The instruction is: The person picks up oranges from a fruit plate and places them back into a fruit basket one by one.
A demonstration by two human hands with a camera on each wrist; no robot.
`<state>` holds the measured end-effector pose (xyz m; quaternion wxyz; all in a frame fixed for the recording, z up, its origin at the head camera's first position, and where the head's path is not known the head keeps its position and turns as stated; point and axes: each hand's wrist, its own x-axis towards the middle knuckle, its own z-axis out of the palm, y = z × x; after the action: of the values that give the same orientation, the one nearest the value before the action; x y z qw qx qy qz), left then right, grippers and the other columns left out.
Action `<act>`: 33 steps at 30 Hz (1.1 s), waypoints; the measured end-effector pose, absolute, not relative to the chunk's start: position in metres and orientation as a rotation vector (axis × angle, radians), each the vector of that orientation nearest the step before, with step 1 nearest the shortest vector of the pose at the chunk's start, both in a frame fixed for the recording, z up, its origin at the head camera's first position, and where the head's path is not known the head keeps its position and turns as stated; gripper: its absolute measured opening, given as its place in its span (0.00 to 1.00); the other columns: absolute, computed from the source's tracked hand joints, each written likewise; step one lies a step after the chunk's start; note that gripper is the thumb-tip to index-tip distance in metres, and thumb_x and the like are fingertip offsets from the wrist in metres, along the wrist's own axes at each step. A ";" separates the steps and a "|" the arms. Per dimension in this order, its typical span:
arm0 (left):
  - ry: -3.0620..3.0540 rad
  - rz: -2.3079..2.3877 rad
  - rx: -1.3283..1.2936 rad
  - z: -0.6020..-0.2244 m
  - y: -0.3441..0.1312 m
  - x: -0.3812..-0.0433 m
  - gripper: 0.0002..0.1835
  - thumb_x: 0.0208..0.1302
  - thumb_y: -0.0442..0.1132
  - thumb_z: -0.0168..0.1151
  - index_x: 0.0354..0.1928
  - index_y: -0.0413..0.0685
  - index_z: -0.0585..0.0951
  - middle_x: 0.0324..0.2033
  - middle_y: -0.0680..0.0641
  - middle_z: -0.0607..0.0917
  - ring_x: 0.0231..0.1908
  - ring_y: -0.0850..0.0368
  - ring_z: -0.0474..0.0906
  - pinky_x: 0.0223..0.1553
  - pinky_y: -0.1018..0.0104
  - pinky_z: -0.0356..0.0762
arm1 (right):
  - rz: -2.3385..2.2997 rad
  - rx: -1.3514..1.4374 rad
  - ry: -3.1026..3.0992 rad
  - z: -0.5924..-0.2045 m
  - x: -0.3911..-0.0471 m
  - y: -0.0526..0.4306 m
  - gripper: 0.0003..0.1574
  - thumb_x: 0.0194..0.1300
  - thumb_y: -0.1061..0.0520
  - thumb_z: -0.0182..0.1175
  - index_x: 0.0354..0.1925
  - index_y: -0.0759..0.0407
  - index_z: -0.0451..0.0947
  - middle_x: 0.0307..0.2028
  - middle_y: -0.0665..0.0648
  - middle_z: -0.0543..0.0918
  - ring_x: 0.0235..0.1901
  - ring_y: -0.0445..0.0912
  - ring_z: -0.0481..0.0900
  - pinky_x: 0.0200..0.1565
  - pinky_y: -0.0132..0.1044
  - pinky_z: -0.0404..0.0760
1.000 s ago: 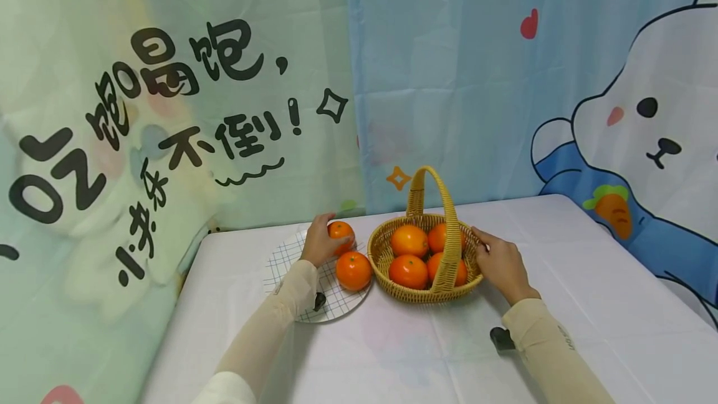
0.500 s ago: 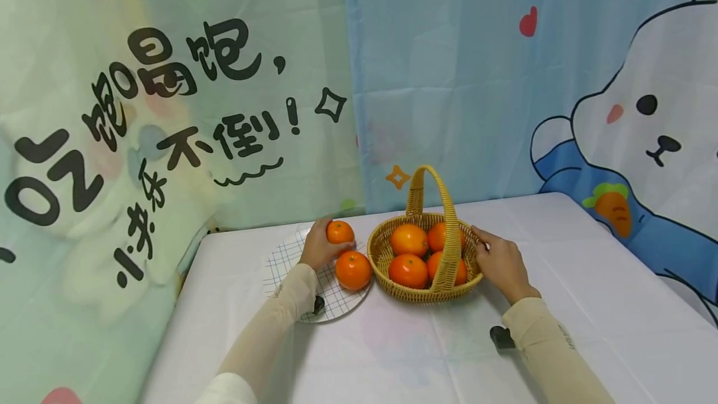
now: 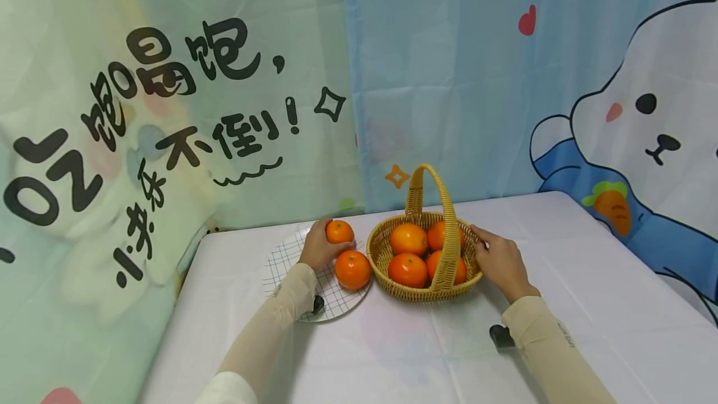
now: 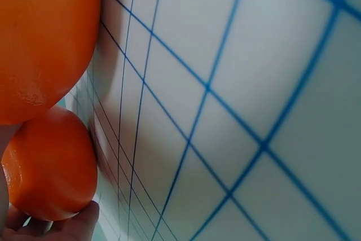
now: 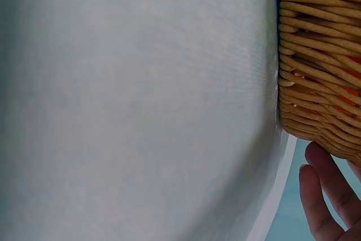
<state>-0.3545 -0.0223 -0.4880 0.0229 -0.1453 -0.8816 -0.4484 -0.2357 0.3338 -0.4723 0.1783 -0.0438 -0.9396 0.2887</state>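
In the head view, my left hand (image 3: 320, 245) holds the farther orange (image 3: 339, 232) on the plate, fingers round its far left side and thumb at its near side. A second orange (image 3: 353, 270) rests on the plate (image 3: 333, 310), nearer to me. The left wrist view shows the held orange (image 4: 53, 165) below the large near one (image 4: 42, 38), with fingertips (image 4: 84, 218) under it. My right hand (image 3: 502, 262) holds the right rim of a wicker basket (image 3: 387, 282) that contains several oranges (image 3: 408, 270). Its fingertips (image 5: 318, 156) meet the woven side in the right wrist view.
The plate, white with a blue grid, stands just left of the basket on a white-covered table (image 3: 415, 354). A tall arched handle (image 3: 449, 229) rises over the basket. Printed curtains (image 3: 280, 161) hang close behind the table's far edge.
My left thumb and fingers have shifted on the farther orange, the thumb now lower, between the two oranges. The right hand and the basket stay in place.
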 end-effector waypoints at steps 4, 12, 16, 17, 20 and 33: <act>-2.700 -1.446 -0.435 -0.484 -0.022 -0.353 0.43 0.52 0.45 0.77 0.66 0.35 0.68 0.60 0.38 0.73 0.58 0.42 0.72 0.60 0.50 0.70 | 0.827 -0.134 -2.670 -0.472 -0.235 0.333 0.27 0.69 0.63 0.48 0.66 0.66 0.69 0.55 0.75 0.76 0.21 0.49 0.66 0.22 0.38 0.66; -2.692 -1.475 -0.412 -0.470 -0.018 -0.353 0.43 0.53 0.47 0.75 0.67 0.37 0.67 0.60 0.39 0.73 0.56 0.43 0.73 0.58 0.50 0.72 | 0.827 -0.139 -2.667 -0.472 -0.235 0.334 0.27 0.69 0.63 0.48 0.66 0.66 0.69 0.56 0.75 0.75 0.22 0.49 0.67 0.22 0.38 0.65; -2.681 -1.498 -0.440 -0.465 -0.013 -0.354 0.44 0.53 0.48 0.75 0.68 0.36 0.66 0.62 0.37 0.71 0.57 0.42 0.73 0.56 0.49 0.73 | 0.827 -0.138 -2.667 -0.473 -0.235 0.334 0.27 0.69 0.63 0.48 0.66 0.67 0.69 0.56 0.75 0.75 0.22 0.49 0.66 0.22 0.38 0.66; -2.679 -1.497 -0.450 -0.465 -0.012 -0.355 0.45 0.53 0.48 0.75 0.68 0.36 0.66 0.62 0.37 0.71 0.57 0.42 0.73 0.56 0.49 0.74 | 0.825 -0.139 -2.669 -0.473 -0.235 0.334 0.28 0.69 0.63 0.48 0.66 0.67 0.69 0.56 0.75 0.75 0.22 0.49 0.67 0.22 0.38 0.65; -2.672 -1.488 -0.472 -0.462 -0.009 -0.355 0.45 0.53 0.50 0.75 0.69 0.37 0.66 0.63 0.38 0.71 0.57 0.43 0.73 0.55 0.50 0.75 | 0.820 -0.136 -2.672 -0.474 -0.236 0.334 0.27 0.69 0.63 0.48 0.66 0.67 0.69 0.56 0.75 0.75 0.22 0.49 0.67 0.23 0.38 0.65; -2.652 -1.511 -0.641 -0.444 0.018 -0.344 0.45 0.55 0.51 0.74 0.70 0.40 0.65 0.63 0.41 0.70 0.55 0.46 0.74 0.53 0.53 0.77 | 0.824 -0.136 -2.673 -0.474 -0.235 0.335 0.28 0.69 0.64 0.48 0.66 0.66 0.69 0.56 0.75 0.75 0.21 0.49 0.65 0.22 0.38 0.65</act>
<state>-0.3443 0.0179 -0.4437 0.0114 -0.2054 -0.8503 -0.4844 -0.2351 0.3350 -0.4738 0.1697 -0.0480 -0.9406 0.2900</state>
